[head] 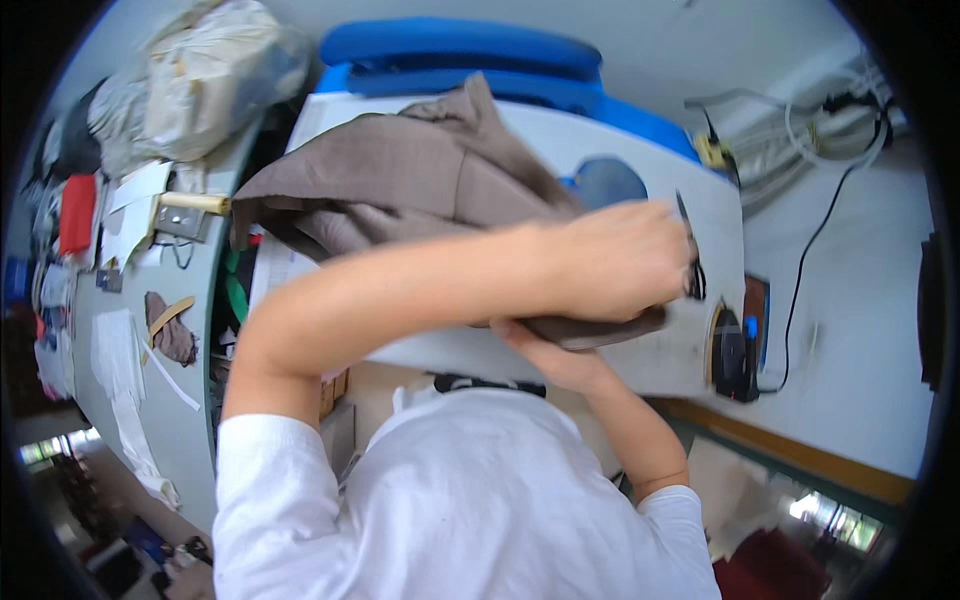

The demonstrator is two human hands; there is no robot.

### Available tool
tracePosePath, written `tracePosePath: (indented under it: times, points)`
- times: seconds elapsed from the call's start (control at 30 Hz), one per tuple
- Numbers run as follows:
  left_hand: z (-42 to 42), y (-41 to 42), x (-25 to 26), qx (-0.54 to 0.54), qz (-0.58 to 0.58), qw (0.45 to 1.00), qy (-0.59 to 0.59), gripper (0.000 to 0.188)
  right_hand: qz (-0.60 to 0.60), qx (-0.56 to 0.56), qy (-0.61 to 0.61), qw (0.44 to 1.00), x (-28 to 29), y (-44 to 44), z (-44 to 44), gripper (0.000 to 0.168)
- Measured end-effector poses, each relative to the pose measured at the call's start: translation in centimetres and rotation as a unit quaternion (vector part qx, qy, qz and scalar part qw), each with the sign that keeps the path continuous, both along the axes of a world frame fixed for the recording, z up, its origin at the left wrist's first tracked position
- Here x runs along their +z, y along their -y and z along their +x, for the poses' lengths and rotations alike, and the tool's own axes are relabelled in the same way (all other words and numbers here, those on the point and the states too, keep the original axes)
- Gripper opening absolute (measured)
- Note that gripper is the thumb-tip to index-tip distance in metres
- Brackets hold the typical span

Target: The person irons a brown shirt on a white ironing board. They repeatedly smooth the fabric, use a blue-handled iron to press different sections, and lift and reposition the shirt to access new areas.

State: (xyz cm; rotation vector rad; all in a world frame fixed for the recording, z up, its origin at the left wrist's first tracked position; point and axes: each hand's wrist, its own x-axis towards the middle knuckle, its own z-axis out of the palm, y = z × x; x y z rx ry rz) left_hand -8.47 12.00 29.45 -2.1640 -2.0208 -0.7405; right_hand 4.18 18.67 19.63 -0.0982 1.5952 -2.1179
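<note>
A brown-grey cloth piece (390, 165) with seams, perhaps part of a garment, lies bunched across the white worktop (705, 337). My left arm reaches over it to the right. With fingers curled, my left hand (630, 259) is above the cloth's right end; its grip is hidden and blurred. Lower down, my right hand (555, 360) holds the cloth's near edge. Slim black scissors or a similar tool (694, 262) show right beside my left knuckles, partly covered. Behind that hand is a rounded blue-grey object (611, 182).
A black corded iron-like appliance (729, 352) stands at the worktop's right edge. A blue bar-like part (461, 52) runs along the back. On the left, a grey-green table (191, 420) bears cloth scraps, papers and a stuffed plastic bag (217, 82). Cables (806, 247) hang at right.
</note>
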Motion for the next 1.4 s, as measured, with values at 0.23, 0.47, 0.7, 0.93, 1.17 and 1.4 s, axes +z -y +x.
tracePosePath:
  times: [0.23, 0.47, 0.7, 0.93, 1.17, 1.4]
  points:
    - [9.7, 11.3, -24.2, 0.249, -0.068, 0.928, 0.271, 0.019, 0.236, -0.229, 0.188, 0.925, -21.2, -10.1, 13.5, 0.018]
    - [12.8, 13.3, -26.5, 0.340, -0.090, 0.907, 0.229, 0.023, 0.364, -0.241, 0.071, 0.897, -20.5, -11.4, 1.7, 0.027]
    - [13.4, 11.1, -27.6, 0.324, -0.207, 0.913, 0.136, 0.040, 0.640, -0.141, -0.038, 0.755, -18.4, -1.2, -9.3, 0.036]
    - [15.3, 14.1, -30.3, 0.493, -0.163, 0.845, 0.130, 0.050, -0.237, -0.262, 0.299, 0.887, -18.7, -4.5, -12.8, 0.040]
    - [5.0, 24.5, -22.1, 0.683, 0.133, 0.713, 0.086, 0.045, -0.483, -0.109, 0.180, 0.850, -8.7, -5.8, -16.7, 0.034]
    - [7.2, 24.1, -5.3, 0.527, 0.120, 0.819, -0.194, 0.049, -0.273, -0.234, -0.013, 0.933, -0.1, -5.4, -14.2, 0.026]
